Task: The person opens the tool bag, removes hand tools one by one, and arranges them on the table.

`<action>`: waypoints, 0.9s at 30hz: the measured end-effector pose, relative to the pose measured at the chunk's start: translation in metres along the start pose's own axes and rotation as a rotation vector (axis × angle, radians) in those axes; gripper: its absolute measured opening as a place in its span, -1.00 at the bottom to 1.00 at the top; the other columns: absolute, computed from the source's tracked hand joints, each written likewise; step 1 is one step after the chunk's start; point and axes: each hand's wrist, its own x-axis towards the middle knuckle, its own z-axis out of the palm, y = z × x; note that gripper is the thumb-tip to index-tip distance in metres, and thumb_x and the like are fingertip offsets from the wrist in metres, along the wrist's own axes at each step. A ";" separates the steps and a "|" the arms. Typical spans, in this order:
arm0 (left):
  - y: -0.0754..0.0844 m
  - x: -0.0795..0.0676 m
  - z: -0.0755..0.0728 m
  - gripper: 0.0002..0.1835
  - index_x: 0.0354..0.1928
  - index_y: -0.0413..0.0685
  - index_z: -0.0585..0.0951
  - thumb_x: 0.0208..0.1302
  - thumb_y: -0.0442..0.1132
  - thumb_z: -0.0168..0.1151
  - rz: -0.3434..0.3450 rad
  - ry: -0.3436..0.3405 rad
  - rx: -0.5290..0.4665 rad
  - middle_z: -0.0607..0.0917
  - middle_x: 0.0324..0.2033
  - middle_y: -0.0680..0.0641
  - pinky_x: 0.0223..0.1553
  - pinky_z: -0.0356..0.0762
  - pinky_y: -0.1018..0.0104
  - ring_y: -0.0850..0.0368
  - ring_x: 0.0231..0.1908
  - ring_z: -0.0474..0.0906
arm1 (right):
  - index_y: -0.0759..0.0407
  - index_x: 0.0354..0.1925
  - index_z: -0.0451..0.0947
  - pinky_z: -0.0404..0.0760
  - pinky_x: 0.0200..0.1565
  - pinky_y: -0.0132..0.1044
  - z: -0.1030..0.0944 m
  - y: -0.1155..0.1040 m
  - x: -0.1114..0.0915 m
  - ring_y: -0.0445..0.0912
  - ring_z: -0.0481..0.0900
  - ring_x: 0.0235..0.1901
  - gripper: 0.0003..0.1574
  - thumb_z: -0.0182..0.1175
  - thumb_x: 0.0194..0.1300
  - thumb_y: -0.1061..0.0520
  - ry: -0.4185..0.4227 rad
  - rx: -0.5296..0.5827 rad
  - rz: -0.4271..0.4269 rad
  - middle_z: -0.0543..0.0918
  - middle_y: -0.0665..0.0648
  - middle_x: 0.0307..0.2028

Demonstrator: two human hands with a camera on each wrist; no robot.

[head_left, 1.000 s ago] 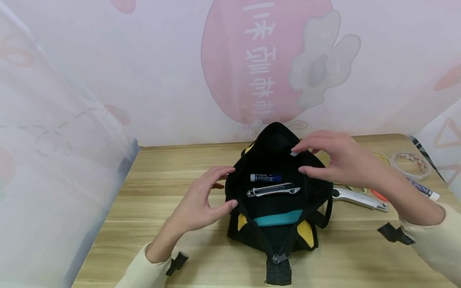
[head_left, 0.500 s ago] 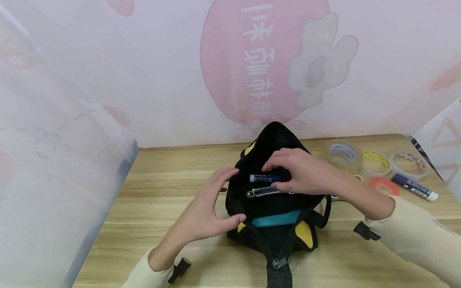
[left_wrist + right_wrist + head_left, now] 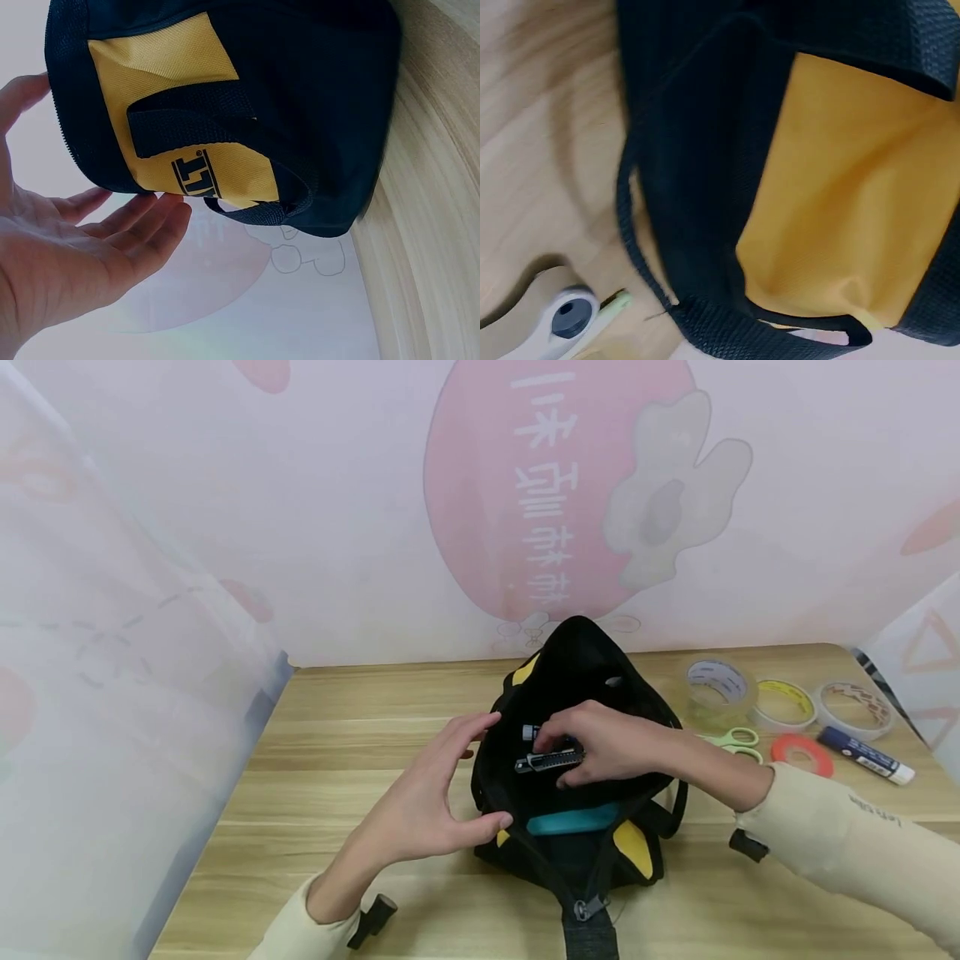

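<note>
A black and yellow tool bag (image 3: 637,852) stands with its mouth spread wide. Inside it, my right hand (image 3: 607,743) reaches down, its fingers and thumb curled round a silver and black utility knife (image 3: 536,764). Partly behind those fingers is a blue and white glue stick (image 3: 529,732). A teal curved item (image 3: 573,820) lies along the front inside. My left hand (image 3: 427,802) is at the bag's left rim, fingers and thumb spread along the edge; in the left wrist view its relaxed fingers touch the bag's side. The right hand is hidden behind the bag in the right wrist view.
Right of the bag lie tape rolls (image 3: 783,706), green-handled scissors (image 3: 738,741), a red ring-shaped roll (image 3: 802,753) and another glue stick (image 3: 866,756). A pale-handled cutter (image 3: 574,319) shows in the right wrist view. A printed curtain (image 3: 337,527) hangs behind the table.
My right hand has moved left and down from the bag's right rim into the bag, and its fingers have curled round the knife. The left hand has moved slightly right along the rim.
</note>
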 end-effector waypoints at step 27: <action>-0.002 -0.002 -0.003 0.14 0.68 0.10 0.19 0.12 -0.02 0.63 0.042 -0.028 -0.025 0.45 0.51 -0.01 0.38 0.59 0.04 0.10 0.43 0.45 | 0.16 0.12 0.74 0.78 -0.08 -0.33 0.041 0.023 -0.007 -0.10 0.73 -0.03 -0.42 0.66 0.15 0.07 -0.002 0.128 0.005 0.80 0.06 0.06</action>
